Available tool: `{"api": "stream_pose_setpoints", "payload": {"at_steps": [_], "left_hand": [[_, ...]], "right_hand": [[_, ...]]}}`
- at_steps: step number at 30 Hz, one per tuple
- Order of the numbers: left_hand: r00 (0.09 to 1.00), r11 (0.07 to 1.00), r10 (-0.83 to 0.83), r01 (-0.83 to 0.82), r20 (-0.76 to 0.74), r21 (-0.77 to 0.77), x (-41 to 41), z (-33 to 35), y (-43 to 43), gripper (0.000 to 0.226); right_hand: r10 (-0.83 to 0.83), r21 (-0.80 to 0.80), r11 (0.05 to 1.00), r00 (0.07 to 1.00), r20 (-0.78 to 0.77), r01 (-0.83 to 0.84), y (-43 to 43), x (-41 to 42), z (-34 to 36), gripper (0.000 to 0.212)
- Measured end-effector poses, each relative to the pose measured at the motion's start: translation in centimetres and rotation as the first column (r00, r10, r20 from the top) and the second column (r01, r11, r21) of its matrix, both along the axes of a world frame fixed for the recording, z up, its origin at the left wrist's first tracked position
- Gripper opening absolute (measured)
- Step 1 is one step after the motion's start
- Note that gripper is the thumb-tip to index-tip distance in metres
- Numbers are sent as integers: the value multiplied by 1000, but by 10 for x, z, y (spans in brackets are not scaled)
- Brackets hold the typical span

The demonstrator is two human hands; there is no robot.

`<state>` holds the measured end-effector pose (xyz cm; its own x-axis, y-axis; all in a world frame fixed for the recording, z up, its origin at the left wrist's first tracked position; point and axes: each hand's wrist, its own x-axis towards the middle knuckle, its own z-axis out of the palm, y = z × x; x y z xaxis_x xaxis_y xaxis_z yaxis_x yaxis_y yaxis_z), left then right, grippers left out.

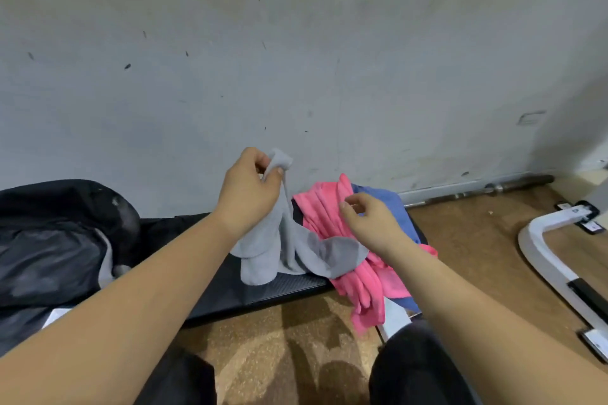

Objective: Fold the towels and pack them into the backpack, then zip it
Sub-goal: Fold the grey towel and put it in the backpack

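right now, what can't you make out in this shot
- Backpack: cut off by the left edge of the head view. Its zip and opening are lost in dark folds.
- Blue towel: mostly under the pink towel and behind the right hand, so its full shape is hidden.
- Grey towel: the top corner is pinched inside the left hand, and the wrist covers part of it.

Wearer | left hand and right hand bare | both forearms bare right to the frame edge | black trousers over both knees, plain dark fabric, low in view
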<state>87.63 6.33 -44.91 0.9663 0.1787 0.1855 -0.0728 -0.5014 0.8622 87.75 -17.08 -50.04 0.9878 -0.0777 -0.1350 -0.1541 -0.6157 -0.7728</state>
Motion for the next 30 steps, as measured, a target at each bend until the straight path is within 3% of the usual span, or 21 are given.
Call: {"api": "stream_pose_setpoints", "payload": {"at_steps": [2, 4, 6, 9, 10, 12, 15, 19, 22, 24, 27, 30], "left_hand": [[997, 996, -39, 44, -63, 77, -1, -20, 6, 10], [986, 987, -50, 73, -158, 144, -1, -49, 13, 10], [972, 975, -46, 94, -230, 202, -4, -77, 20, 9], [947, 948, -95, 180, -307, 262, 3, -114, 25, 3], [935, 938, -125, 221, -332, 268, 6, -123, 25, 2], [913, 914, -183, 294, -363, 279, 9, -141, 27, 27], [933, 915, -161, 263, -322, 306, 13, -166, 38, 51], [919, 945, -133, 230, -370, 233, 15, -176, 45, 29], [910, 903, -164, 294, -381, 314, 12, -176, 45, 43], [905, 883, -191, 327, -379, 336, 6, -173, 48, 50], [936, 913, -177, 272, -303, 305, -14, -158, 51, 29], [974, 963, -126, 165, -187, 211, -41, -125, 52, 20]], "right_hand": [[71, -154, 984, 987, -142, -93, 8, 7, -16, 55], [92, -376, 908, 963, -253, -186, 17, 9, -38, 65], [92, -532, 827, 978, -188, -180, 22, 9, -56, 57], [208, -610, 777, 978, 15, -156, 34, 29, -78, 53], [240, -608, 774, 970, 23, -177, 37, 38, -85, 52], [254, -582, 785, 967, -15, -215, 44, 55, -101, 45], [215, -569, 804, 977, 8, -172, 49, 73, -125, 31], [170, -568, 814, 985, 39, -118, 53, 80, -140, 32], [188, -495, 860, 979, 84, -123, 58, 72, -136, 44], [298, -438, 870, 949, 104, -225, 67, 66, -124, 48], [505, -193, 842, 862, -48, -504, 85, 44, -88, 40], [602, 15, 796, 790, -118, -605, 88, 11, -56, 39]]}}
